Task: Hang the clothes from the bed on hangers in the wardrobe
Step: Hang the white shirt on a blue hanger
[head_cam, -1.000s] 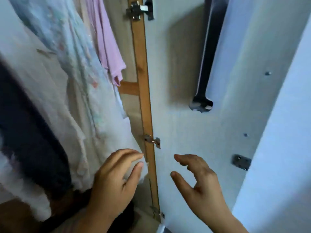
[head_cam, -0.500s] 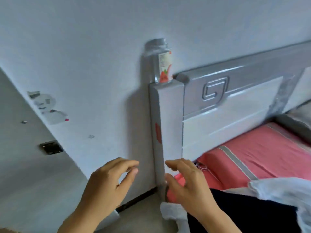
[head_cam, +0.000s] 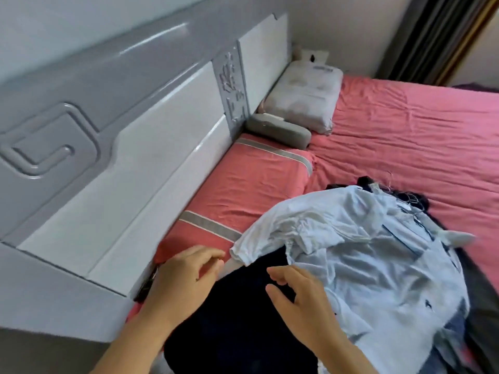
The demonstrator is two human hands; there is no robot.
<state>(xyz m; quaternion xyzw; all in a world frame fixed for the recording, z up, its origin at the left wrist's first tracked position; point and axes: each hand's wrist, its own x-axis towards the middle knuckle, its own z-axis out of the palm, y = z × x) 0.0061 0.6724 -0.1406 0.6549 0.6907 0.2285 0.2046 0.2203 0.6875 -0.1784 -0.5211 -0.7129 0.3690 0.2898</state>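
A pile of clothes lies on the bed [head_cam: 405, 136] with its pink sheet. On top is a pale blue shirt [head_cam: 364, 252], crumpled and spread wide. Beneath it a dark navy garment [head_cam: 237, 319] shows at the near edge. My left hand [head_cam: 183, 276] hovers over the pile's left edge, fingers loosely curled, holding nothing. My right hand [head_cam: 299, 295] hangs just above the navy garment beside the blue shirt, fingers relaxed and empty. The wardrobe and hangers are out of view.
A grey and white headboard [head_cam: 121, 147] runs along the left. A pink striped pillow [head_cam: 243, 190], a small grey cushion [head_cam: 278, 132] and a white pillow [head_cam: 305, 95] lie along it. Dark curtains [head_cam: 432, 36] hang at the far right.
The view has swung from the wardrobe, past the wall and bed corner, to the bed. Both hands have come down over the pile of clothes, still empty.
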